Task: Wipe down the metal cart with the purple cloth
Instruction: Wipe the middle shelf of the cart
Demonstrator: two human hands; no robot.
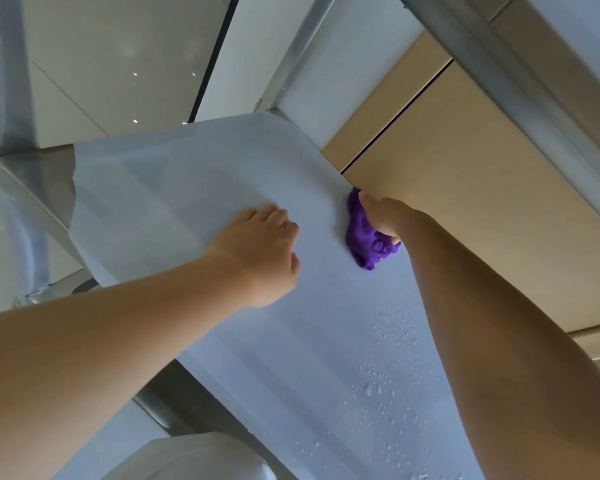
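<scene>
Purple cloth (364, 237) is bunched in the right hand (383, 216), whose grip is curled around it and presses it against the right edge of the metal cart (194, 174) shelf. The left hand (260, 251) lies on the same shelf with fingers loosely curled, holding nothing. Water droplets (388, 382) bead the shelf's near right part.

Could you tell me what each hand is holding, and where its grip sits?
Right hand grips the bunched purple cloth around its middle; left hand holds nothing.
</scene>
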